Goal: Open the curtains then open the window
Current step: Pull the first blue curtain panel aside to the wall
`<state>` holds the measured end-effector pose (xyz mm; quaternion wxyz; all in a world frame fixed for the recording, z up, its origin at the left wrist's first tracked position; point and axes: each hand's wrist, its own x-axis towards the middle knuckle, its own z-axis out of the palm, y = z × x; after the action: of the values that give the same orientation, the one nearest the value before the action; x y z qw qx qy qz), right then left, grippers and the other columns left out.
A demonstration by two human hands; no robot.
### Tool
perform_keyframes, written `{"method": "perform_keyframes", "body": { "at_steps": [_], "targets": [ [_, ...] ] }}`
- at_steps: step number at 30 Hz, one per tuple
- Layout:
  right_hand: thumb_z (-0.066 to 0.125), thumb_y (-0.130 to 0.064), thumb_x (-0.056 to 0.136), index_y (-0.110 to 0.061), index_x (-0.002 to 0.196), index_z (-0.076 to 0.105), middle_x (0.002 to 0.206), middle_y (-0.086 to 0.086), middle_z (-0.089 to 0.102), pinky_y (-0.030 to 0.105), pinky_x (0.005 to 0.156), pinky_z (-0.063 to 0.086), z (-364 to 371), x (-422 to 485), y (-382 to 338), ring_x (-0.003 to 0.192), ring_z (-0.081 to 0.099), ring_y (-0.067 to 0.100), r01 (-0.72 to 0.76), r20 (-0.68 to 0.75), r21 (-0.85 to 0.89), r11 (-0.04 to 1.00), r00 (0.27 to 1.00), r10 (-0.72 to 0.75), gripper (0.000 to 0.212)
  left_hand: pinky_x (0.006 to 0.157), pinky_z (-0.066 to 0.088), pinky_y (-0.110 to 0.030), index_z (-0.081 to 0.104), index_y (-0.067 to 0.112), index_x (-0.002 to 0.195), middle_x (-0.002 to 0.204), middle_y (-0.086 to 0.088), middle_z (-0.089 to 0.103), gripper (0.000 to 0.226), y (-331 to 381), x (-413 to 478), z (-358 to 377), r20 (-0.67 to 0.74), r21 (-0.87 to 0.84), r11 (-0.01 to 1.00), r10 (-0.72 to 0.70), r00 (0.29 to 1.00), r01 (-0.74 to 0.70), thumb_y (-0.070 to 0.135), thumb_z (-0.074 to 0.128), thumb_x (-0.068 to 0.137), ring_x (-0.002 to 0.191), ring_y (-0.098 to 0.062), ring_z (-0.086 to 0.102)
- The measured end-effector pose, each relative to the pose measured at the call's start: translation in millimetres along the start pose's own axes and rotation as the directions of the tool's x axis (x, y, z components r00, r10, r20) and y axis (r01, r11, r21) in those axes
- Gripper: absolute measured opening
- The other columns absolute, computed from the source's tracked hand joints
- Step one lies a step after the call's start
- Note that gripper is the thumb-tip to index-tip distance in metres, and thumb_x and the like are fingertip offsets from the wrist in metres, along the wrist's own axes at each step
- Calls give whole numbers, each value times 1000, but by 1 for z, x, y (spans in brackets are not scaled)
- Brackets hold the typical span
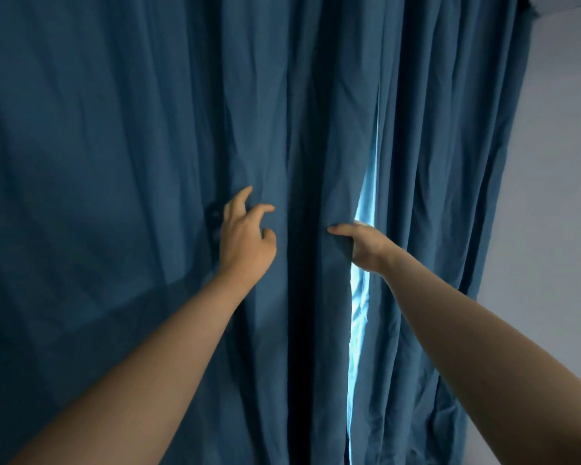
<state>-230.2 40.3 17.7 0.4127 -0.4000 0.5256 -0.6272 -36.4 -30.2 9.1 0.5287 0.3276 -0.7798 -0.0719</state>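
Two dark blue curtains fill the view: a wide left curtain and a narrower pleated right curtain. Between them runs a thin bright gap where daylight comes through; the window behind is hidden. My right hand is shut on the edge of the left curtain at the gap, thumb over the fabric and fingers behind it. My left hand is raised against the left curtain's folds with fingers curled and apart, holding nothing.
A pale grey wall borders the right curtain on the right. The curtains hang past the bottom of the view.
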Motion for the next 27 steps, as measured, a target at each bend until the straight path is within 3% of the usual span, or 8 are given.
{"method": "perform_keyframes", "body": {
  "at_steps": [4, 8, 10, 13, 16, 19, 23, 27],
  "targets": [
    [53, -13, 89, -9, 95, 65, 82, 4, 73, 34, 75, 56, 6, 3, -1, 78, 68, 19, -95, 37, 82, 992, 995, 93, 14, 109, 33, -39, 65, 16, 111, 150, -5, 28, 41, -6, -1, 7, -26, -74, 993, -91, 996, 89, -2, 47, 78, 139, -21, 22],
    [51, -17, 94, -7, 103, 61, 92, 7, 68, 34, 82, 53, 10, 8, 1, 84, 65, 20, -113, -19, 145, 983, 993, 117, 17, 100, 25, -7, 55, 17, 125, 150, -5, 29, 50, -10, -2, 10, 40, -212, 952, -219, 975, 223, -4, 44, 81, 134, -17, 32],
    [49, -17, 95, -4, 111, 58, 90, 8, 66, 36, 80, 53, 14, 13, 0, 80, 63, 21, -97, -92, 114, 989, 990, 108, 22, 70, 35, 4, 51, 19, 129, 133, -7, 49, 54, -15, -1, 11, 98, -327, 892, -296, 950, 312, -4, 43, 81, 97, -10, 56],
    [50, -23, 96, -3, 121, 54, 99, 8, 66, 36, 78, 52, 21, 17, -1, 83, 63, 21, -38, -207, -38, 999, 978, 29, 32, 40, 34, -7, 53, 19, 127, 68, -1, 51, 52, -17, 2, 10, 142, -451, 796, -382, 913, 404, -4, 42, 82, 42, -2, 42],
    [48, -44, 93, -9, 127, 49, 119, 0, 60, 31, 89, 47, 25, 16, 1, 100, 58, 19, 43, -301, -156, 987, 949, -89, 48, 48, 40, -7, 62, 10, 116, 56, 6, 51, 42, -22, 9, 6, 119, -537, 717, -456, 882, 443, -3, 42, 82, 42, 4, 46],
    [35, -38, 98, -16, 143, 24, 123, -7, 44, 24, 94, 34, 19, 14, 8, 110, 45, 12, 216, -357, -201, 956, 892, -277, 51, 78, 51, -29, 71, 7, 89, 80, -9, 68, 29, -27, 18, -6, 214, -686, 528, -512, 832, 501, 1, 44, 81, 81, -19, 65],
    [37, -18, 86, -15, 101, 44, 93, 7, 55, 33, 64, 47, 18, 15, 21, 72, 51, 20, 278, -274, -622, 732, 798, -537, 16, 61, 46, -29, 58, 15, 62, 60, -2, 58, 17, -35, 21, -18, 151, -664, 616, -446, 882, 424, 4, 57, 75, 62, -17, 54],
    [44, -16, 95, -14, 63, 30, 70, 6, 43, 29, 60, 33, 29, 13, 11, 72, 42, 26, 82, -48, -918, 389, 949, -313, 35, 59, 47, -28, 51, 18, 85, 65, -5, 56, 23, -32, 18, -22, 243, -683, 576, -401, 883, 449, -4, 57, 81, 56, -12, 54]
  ]
}}
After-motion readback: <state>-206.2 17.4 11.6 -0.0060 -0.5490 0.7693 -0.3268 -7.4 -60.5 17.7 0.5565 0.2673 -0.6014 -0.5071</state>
